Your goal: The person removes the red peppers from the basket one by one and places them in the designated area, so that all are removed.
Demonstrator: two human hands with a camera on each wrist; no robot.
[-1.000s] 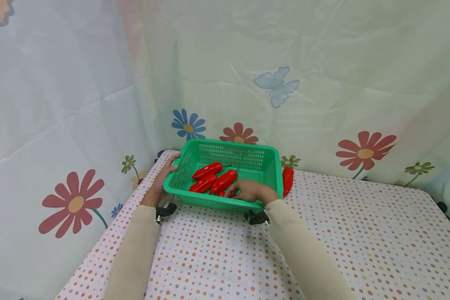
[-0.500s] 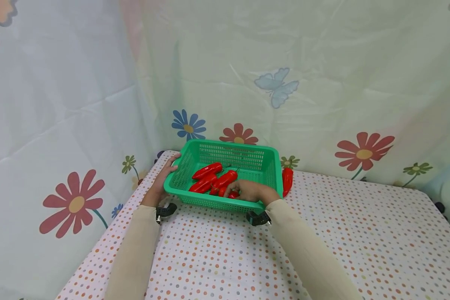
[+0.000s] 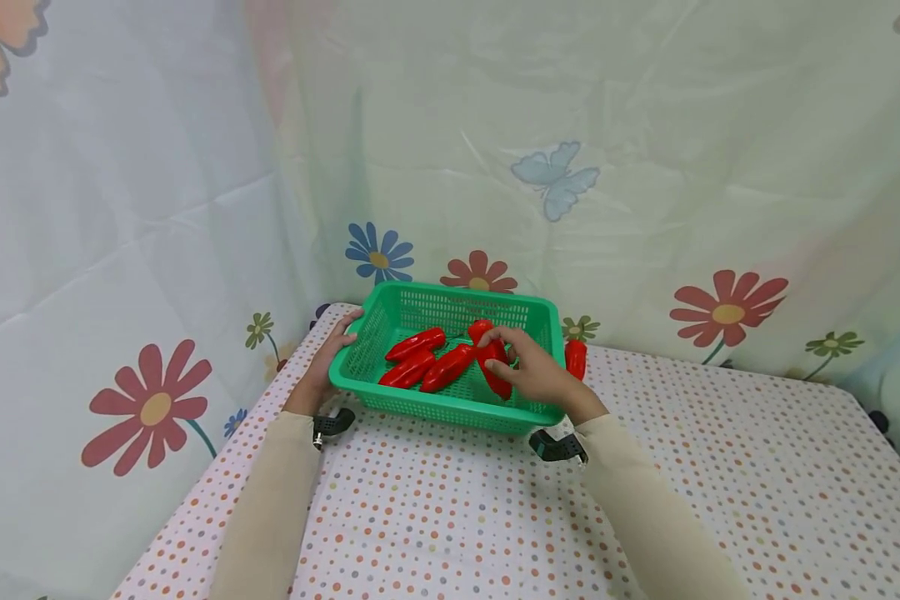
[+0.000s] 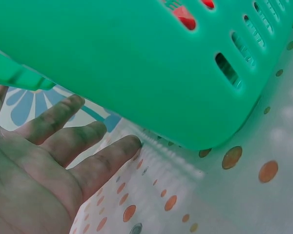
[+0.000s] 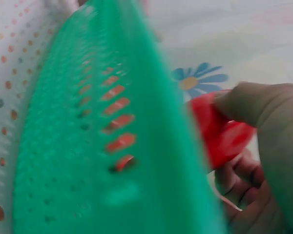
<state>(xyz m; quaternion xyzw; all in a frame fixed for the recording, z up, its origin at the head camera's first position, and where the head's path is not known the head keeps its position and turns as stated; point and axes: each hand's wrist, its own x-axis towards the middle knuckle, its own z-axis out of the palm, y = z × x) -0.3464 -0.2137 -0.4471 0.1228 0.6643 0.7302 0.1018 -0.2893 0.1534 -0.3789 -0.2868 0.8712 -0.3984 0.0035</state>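
A green perforated plastic basket (image 3: 435, 408) stands on the table, with several red peppers (image 3: 414, 343) lying in its left and middle part. My right hand (image 3: 536, 371) pinches another red pepper (image 3: 497, 371) between thumb and fingers, over the right part of the basket. The right wrist view shows this held pepper (image 5: 217, 129) beyond the blurred basket wall. My left hand (image 3: 326, 362) rests at the basket's left end. In the left wrist view its fingers (image 4: 105, 158) are spread and extended along the outside of the basket wall; the thumb is out of view.
One more red pepper (image 3: 576, 358) lies on the table just right of the basket, partly hidden behind it. A dotted cloth covers the table (image 3: 690, 467). Flower-printed curtains (image 3: 645, 208) hang behind and to the left.
My right hand has lifted a pepper from the front of the basket's inside and moved up and to the right with it. The left hand and the basket have hardly moved.
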